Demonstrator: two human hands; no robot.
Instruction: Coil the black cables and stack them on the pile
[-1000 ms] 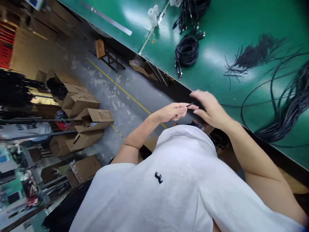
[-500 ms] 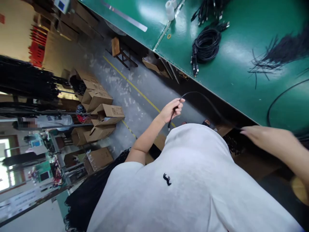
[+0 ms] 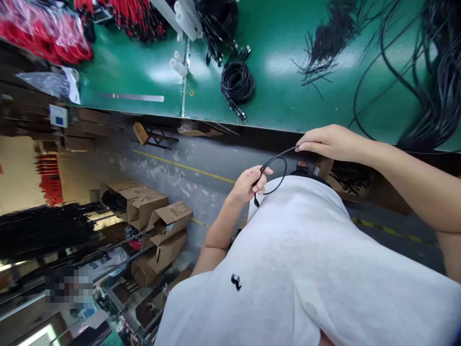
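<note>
My left hand [image 3: 250,184] is closed around a thin black cable [image 3: 279,156] in front of the white shirt, and one short end with a connector hangs below the fingers. A loop of the same cable stands out between my hands. At the table's edge my right hand [image 3: 326,142] pinches the cable between thumb and fingers. Beyond my hands, on the green table [image 3: 277,103], lies a wound coil of black cable [image 3: 237,82] with its plugs pointing out.
On the table are a loose bunch of black ties [image 3: 326,41], a big heap of black cables [image 3: 437,91], white rolls [image 3: 179,67] and a metal ruler [image 3: 140,98]. Cardboard boxes [image 3: 171,218] and a stool [image 3: 142,133] stand on the floor. Another person sits at lower left.
My right hand has come inward and up towards my left hand, and the cable between them now forms a small loop. The view has turned, bringing more of the table into sight.
</note>
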